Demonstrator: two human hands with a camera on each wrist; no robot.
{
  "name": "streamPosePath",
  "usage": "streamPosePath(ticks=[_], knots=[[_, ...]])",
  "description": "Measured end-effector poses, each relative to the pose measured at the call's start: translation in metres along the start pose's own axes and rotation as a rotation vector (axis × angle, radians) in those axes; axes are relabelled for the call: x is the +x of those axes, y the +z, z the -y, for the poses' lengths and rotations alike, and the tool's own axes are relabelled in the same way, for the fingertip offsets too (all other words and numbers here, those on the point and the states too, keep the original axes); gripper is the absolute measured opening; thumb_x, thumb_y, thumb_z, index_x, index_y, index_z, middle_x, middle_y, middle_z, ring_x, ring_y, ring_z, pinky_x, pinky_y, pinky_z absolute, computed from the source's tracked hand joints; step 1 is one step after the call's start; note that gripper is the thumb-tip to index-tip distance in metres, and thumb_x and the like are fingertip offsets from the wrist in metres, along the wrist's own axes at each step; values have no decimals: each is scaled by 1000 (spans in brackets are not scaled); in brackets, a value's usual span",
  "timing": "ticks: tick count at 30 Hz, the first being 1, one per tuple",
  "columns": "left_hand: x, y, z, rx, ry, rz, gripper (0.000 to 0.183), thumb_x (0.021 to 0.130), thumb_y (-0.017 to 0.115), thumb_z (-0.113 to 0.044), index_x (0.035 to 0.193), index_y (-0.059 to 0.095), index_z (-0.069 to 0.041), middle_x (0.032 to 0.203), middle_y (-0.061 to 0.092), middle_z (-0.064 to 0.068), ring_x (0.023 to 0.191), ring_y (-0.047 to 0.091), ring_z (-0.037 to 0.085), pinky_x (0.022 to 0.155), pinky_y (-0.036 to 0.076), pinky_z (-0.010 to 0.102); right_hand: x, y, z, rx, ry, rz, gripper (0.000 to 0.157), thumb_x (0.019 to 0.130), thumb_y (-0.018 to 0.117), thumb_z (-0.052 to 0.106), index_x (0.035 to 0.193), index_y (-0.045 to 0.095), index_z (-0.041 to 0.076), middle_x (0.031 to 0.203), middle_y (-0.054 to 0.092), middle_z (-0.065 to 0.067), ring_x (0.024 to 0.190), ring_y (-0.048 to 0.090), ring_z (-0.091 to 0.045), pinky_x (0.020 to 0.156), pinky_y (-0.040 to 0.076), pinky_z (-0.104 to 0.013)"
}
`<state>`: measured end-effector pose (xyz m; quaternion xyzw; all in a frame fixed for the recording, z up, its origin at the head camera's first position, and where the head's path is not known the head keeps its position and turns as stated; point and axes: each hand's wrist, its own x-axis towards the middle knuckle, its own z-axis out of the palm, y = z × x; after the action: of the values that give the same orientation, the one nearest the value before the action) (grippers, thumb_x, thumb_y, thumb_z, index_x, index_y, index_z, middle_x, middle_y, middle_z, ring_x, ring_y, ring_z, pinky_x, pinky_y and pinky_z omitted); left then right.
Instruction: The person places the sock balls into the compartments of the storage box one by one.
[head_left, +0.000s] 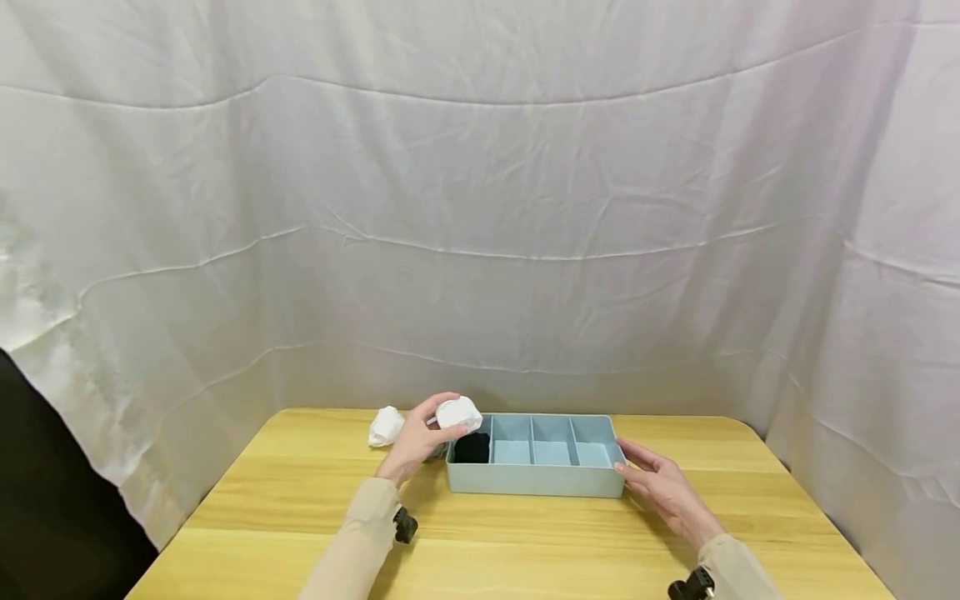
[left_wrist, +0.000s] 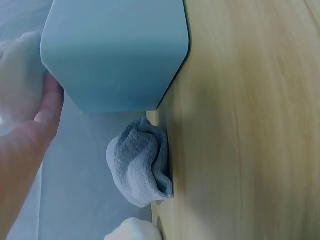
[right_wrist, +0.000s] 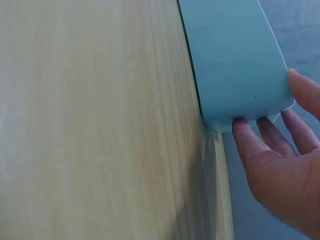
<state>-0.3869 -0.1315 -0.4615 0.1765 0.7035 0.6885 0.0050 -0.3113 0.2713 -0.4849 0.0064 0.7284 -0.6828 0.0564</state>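
My left hand (head_left: 420, 437) pinches a white rolled-up sock (head_left: 459, 413) between thumb and fingers, above the left end of a light blue divided box (head_left: 534, 479). In the left wrist view, this sock (left_wrist: 20, 80) is partly cut off by the frame edge. A black cloth bundle (head_left: 472, 448) sits in the box's leftmost compartment. With its fingertips on the end wall and its thumb at the front corner, my right hand (head_left: 667, 492) touches the box's right end. The right wrist view shows these fingers (right_wrist: 245, 137) lightly bent against the wall.
Left of the box, a grey rolled cloth bundle (left_wrist: 140, 162) lies on the wooden table (head_left: 525, 542), mostly hidden behind the left hand in the head view. Another white bundle (head_left: 386, 427) lies farther left. Grey-white curtain (head_left: 480, 208) surrounds the table's back and sides.
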Motion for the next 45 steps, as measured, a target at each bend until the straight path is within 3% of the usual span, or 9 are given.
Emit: streamPosePath(ticks=[6, 13, 17, 23, 30, 38, 45], knots=[[1, 11, 0, 32, 34, 10, 63, 82, 78, -6, 139, 52, -11, 128, 58, 19, 99, 62, 18, 82, 54, 25, 0, -1, 0, -7, 5, -5, 68, 96, 64, 15, 153, 28, 1, 160, 23, -21, 137, 39, -27, 110, 38, -39], [1, 19, -1, 52, 23, -21, 68, 80, 80, -5, 140, 49, -9, 130, 59, 21, 100, 64, 18, 82, 55, 24, 0, 0, 1, -12, 11, 10, 69, 97, 63, 17, 154, 27, 3, 161, 21, -20, 139, 35, -28, 112, 35, -41], [1, 23, 0, 57, 30, 12, 65, 83, 79, -9, 140, 49, -9, 130, 59, 20, 100, 63, 18, 82, 55, 25, -1, 0, 2, -2, 13, 2, 68, 96, 63, 15, 153, 28, 2, 160, 22, -21, 137, 38, -26, 112, 35, -42], [4, 31, 2, 68, 35, 69, 67, 85, 78, -15, 145, 48, -17, 127, 57, 17, 96, 64, 16, 81, 54, 25, 0, 0, 2, -12, 18, 0, 66, 97, 61, 15, 153, 28, 2, 160, 23, -20, 136, 40, -25, 111, 37, -41], [8, 43, 4, 37, 57, 111, 68, 85, 76, -6, 145, 47, -14, 130, 56, 21, 102, 63, 19, 84, 55, 25, 0, -2, 1, -21, 25, 3, 64, 99, 58, 14, 153, 28, 2, 160, 22, -21, 136, 40, -25, 107, 43, -35], [11, 52, 4, 165, 131, 133, 63, 86, 76, -13, 143, 49, -12, 124, 60, 18, 97, 64, 18, 78, 56, 25, -1, -1, 1, 20, 8, -2, 66, 97, 61, 12, 153, 27, 0, 159, 24, -22, 133, 44, -22, 103, 46, -29], [10, 58, 6, 213, 114, 118, 63, 85, 77, -13, 142, 50, -14, 123, 62, 15, 96, 64, 19, 76, 55, 25, 1, -3, -1, 23, 13, 6, 68, 97, 63, 14, 153, 27, 1, 160, 23, -21, 138, 38, -29, 104, 45, -29]])
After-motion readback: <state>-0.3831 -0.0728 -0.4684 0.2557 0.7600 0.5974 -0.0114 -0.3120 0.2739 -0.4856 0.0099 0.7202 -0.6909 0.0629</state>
